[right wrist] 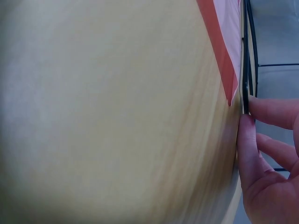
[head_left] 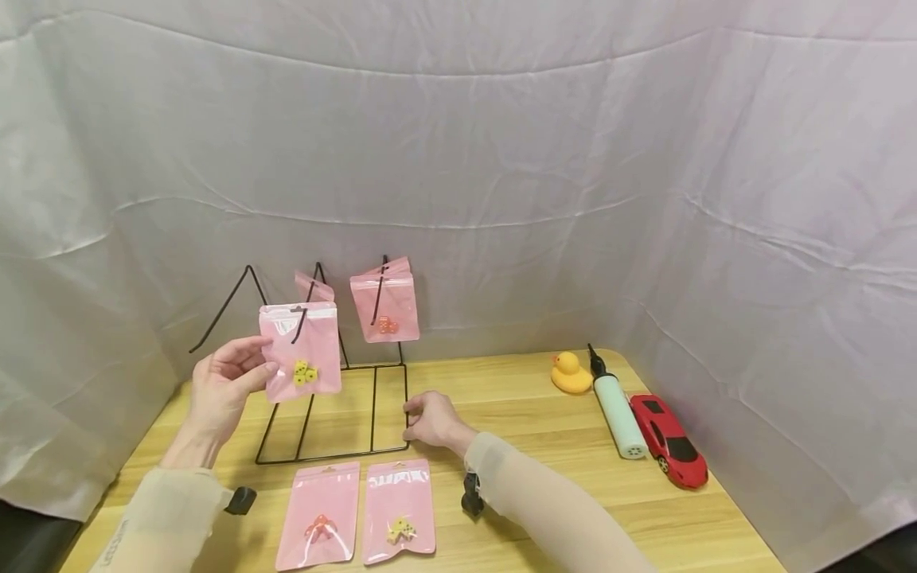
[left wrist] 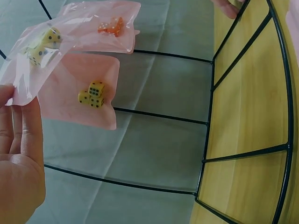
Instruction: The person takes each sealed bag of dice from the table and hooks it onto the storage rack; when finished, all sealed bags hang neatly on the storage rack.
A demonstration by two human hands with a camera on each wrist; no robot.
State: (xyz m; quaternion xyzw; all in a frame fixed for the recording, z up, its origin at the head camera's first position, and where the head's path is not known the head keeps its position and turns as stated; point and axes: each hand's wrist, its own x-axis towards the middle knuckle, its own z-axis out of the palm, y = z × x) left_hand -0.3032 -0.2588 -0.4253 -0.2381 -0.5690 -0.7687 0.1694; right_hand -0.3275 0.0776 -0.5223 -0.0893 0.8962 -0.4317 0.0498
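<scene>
My left hand pinches the left edge of a pink zip bag holding several yellow dice. A prong of the black wire rack comes through near the bag's top, and its tip shows in front. Behind it on that prong hangs another pink bag with yellow dice, clear in the left wrist view. On the right prong hang pink bags, the front bag containing orange dice. Between thumb and fingers, my right hand pinches the right side of the rack's base. The left prong carries no bag.
Two pink bags lie on the wooden table before the rack: one with orange dice, one with yellow dice. At the right are a rubber duck, a pale green hand pump and a red toy car. Grey cloth surrounds the table.
</scene>
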